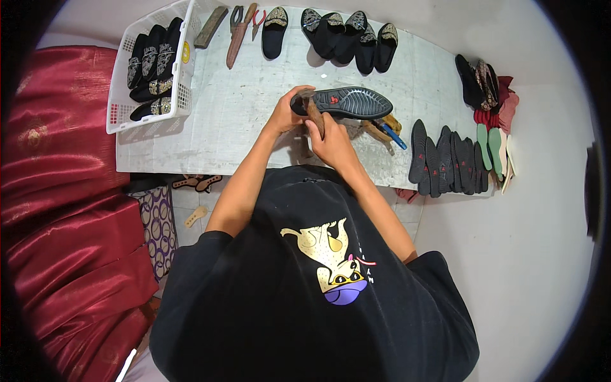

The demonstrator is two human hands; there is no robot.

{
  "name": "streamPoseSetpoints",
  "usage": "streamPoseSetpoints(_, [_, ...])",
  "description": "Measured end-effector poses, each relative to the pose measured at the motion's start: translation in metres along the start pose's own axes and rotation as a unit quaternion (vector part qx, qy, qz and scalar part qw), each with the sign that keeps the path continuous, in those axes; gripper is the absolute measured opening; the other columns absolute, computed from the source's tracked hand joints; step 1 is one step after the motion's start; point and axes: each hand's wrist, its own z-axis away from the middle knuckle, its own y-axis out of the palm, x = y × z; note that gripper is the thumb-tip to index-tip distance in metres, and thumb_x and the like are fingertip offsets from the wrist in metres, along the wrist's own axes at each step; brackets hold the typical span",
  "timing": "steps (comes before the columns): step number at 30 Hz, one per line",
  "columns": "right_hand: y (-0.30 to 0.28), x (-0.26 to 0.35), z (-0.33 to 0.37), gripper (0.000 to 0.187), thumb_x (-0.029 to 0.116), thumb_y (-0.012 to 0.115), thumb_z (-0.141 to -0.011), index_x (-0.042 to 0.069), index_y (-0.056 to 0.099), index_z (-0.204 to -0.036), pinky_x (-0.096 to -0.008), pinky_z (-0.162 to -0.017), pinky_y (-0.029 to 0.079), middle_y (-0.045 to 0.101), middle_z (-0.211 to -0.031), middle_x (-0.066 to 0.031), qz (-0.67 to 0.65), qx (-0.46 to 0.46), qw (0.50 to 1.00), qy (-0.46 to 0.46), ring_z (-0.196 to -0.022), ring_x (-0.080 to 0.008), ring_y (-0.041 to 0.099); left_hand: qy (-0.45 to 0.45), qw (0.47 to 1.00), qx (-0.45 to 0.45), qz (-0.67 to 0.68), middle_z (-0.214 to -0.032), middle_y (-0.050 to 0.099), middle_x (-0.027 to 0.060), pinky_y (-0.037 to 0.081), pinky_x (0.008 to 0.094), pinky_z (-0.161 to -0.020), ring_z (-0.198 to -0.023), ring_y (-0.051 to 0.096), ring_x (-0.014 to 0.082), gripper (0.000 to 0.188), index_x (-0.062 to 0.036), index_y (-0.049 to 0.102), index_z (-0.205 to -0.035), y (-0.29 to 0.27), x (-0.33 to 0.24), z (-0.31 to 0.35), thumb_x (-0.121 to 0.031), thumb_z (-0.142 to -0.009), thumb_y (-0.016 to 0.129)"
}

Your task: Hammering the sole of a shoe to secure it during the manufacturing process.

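Over the table's near middle, a black shoe (356, 103) lies sole up, its ridged black sole marked with a small red print. My left hand (284, 116) is closed around its left end. My right hand (333, 144) grips the wooden handle of a hammer (315, 117), whose dark head is over that same end of the sole; I cannot tell whether it touches. Under the shoe's right part, a yellowish-brown object shows partly, its kind unclear. Against it lies a blue tool (394, 135), probably a cutter.
A white plastic basket (184, 86) of black shoes stands on the table's left. Pliers (257, 24), a long rasp-like tool (240, 38) and several finished shoes (344, 38) line the far edge. Loose black soles (445, 162) and green insoles (495, 149) lie at the right.
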Motion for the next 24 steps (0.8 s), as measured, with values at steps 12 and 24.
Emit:
streamPoseSetpoints(12, [-0.029, -0.009, -0.007, 0.04, 0.035, 0.067, -0.101, -0.005, 0.06, -0.1, -0.0586, -0.069, 0.053, 0.067, -0.075, -0.0344, -0.012, 0.0, 1.0, -0.024, -0.078, -0.0566, 0.068, -0.036, 0.997, -0.058, -0.033, -0.112, 0.077, 0.0036, 0.055, 0.031, -0.093, -0.101, 0.067, 0.0108, 0.062, -0.0034, 0.072, -0.126, 0.001, 0.011, -0.001, -0.005, -0.068, 0.095])
streamPoseSetpoints(24, [-0.003, -0.006, 0.027, 0.035, 0.031, 0.07, -0.1, -0.002, 0.06, -0.1, -0.0567, -0.063, 0.052, 0.066, -0.074, -0.0335, -0.014, -0.097, 0.995, -0.014, -0.074, -0.0546, 0.067, -0.005, 0.988, -0.053, -0.145, -0.119, 0.077, 0.0074, 0.054, 0.0307, -0.098, -0.107, 0.071, 0.014, 0.066, -0.0053, 0.073, -0.132, 0.008, -0.013, 0.006, -0.007, -0.07, 0.094])
